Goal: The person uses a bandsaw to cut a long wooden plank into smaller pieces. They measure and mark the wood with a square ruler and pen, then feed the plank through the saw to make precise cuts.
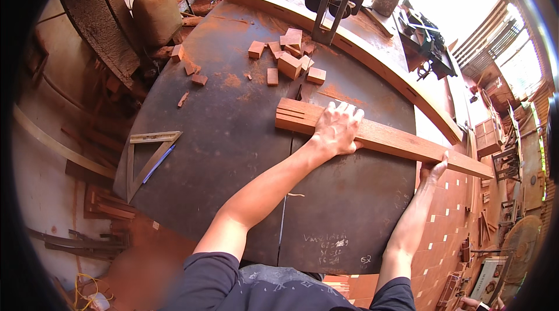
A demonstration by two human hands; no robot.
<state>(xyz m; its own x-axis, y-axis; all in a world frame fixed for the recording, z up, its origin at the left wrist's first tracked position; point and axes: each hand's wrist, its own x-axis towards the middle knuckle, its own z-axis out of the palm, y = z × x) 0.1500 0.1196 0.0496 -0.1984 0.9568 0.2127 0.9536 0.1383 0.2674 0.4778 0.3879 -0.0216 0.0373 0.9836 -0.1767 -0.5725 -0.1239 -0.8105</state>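
Note:
A long reddish-brown wooden beam (396, 141) lies slantwise across the dark saw table (227, 154), its right end reaching out past the table edge. Narrow slots run along its left end. My left hand (338, 128) is closed over the beam's top near that slotted end, fingers draped over the far side. My right hand (434, 168) grips it farther right, near the table's edge, with the thumb up on the near side and the other fingers hidden beneath. Just beyond the slotted end, a saw blade (299, 91) appears to stand up from the table slot.
Several small wood offcuts (289, 65) lie beyond the blade among sawdust. A long wooden fence (372, 58) crosses the table's far side, beneath a dark metal upright (333, 2). At left lie a wooden triangle square (154, 137) and a blue pen (158, 164). A plastic jerrycan (156, 14) stands farther back.

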